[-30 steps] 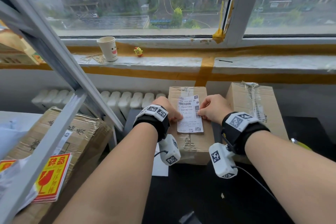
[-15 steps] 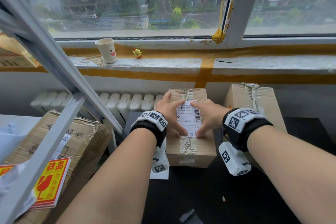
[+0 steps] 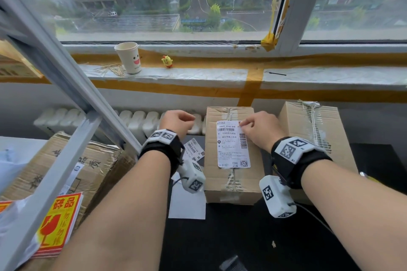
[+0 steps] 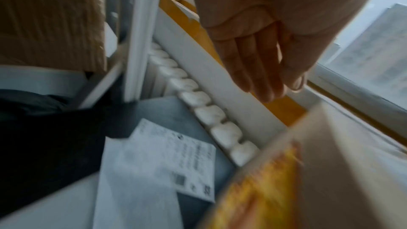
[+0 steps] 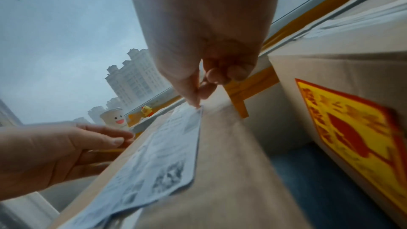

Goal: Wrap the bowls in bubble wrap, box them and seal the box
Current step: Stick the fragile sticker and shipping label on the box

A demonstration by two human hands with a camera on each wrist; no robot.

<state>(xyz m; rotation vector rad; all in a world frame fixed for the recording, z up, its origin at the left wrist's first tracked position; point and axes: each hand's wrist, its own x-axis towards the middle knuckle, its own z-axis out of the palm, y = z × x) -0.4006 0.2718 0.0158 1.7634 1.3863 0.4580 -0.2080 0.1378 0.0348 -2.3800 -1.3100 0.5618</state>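
Taped box (image 3: 232,179) standing at the tabletop's (image 3: 253,237) far edge, shipping label (image 3: 233,145) on its top. Right hand (image 3: 258,131) pinches the label's far right corner; left hand (image 3: 177,120), fingers loosely curled and holding nothing, hovers beside the box's left edge.

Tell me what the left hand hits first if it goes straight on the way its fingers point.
Probably the wall below the window sill: the left hand hovers over the radiator, fingers aimed there. Depth is unclear.

A parcel-packing room: taped cardboard boxes (image 3: 317,138), fragile stickers (image 3: 57,224), metal shelving (image 3: 66,86) by a high-rise window (image 3: 165,0).
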